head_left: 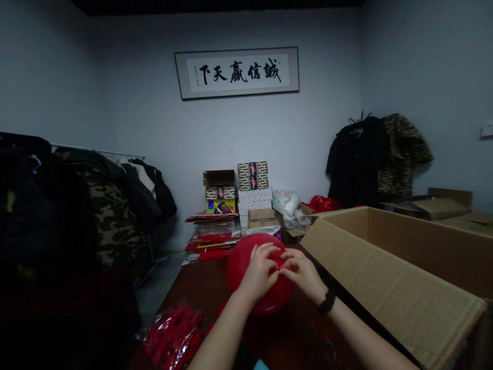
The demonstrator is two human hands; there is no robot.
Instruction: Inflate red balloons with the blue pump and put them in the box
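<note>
A round red balloon (242, 259) floats just above a dark wooden table (200, 288), held in front of me. My left hand (260, 272) grips its near side with curled fingers. My right hand (304, 275), with a black band on the wrist, meets the left at the balloon's neck, fingers pinched together there. The neck itself is hidden by my fingers.
A clear bag of red balloons (173, 336) lies at the table's near left. A big open cardboard box (385, 272) stands on the right. Stacked patterned boxes (252, 192) and red papers (210, 239) sit at the far end. Coats hang on a rack (100, 205) at left.
</note>
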